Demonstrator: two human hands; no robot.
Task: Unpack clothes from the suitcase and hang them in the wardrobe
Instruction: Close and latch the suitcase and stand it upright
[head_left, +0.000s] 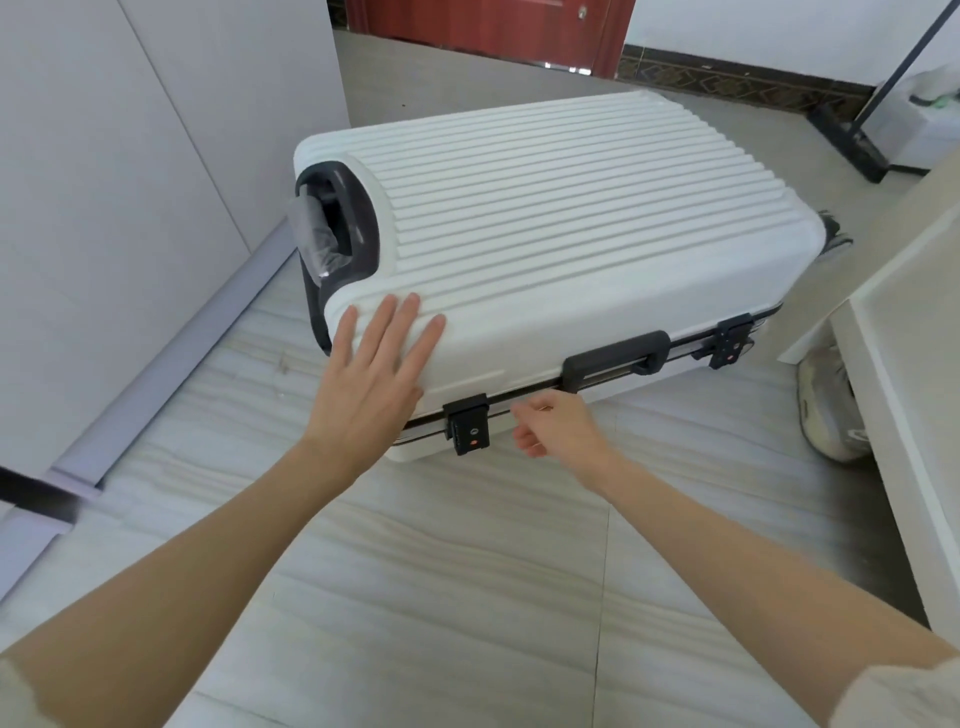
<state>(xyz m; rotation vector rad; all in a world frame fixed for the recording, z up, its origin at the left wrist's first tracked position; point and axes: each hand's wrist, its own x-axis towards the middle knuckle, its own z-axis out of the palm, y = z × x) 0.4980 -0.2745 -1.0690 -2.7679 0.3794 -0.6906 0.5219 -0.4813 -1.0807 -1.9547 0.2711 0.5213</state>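
White ribbed suitcase (545, 218), closed, lying flat on the tiled floor (441, 571), mid-scene.

Left hand (371, 379): fingers straight and spread, palm resting on the near-left corner of the lid, holding nothing. Right hand (558, 423): fingers loosely curled, at the near seam just right of the near latch (467, 431); contact with the shell cannot be told, nothing visibly held. Black side handle (615, 358) on the near edge; second latch (732, 340) to its right. Wrapped pull handle (317, 234) at the left end. White cabinet panels (104, 208) left; red door (483, 26) far; white furniture (904, 322) right, shoe (826, 410) beside it.
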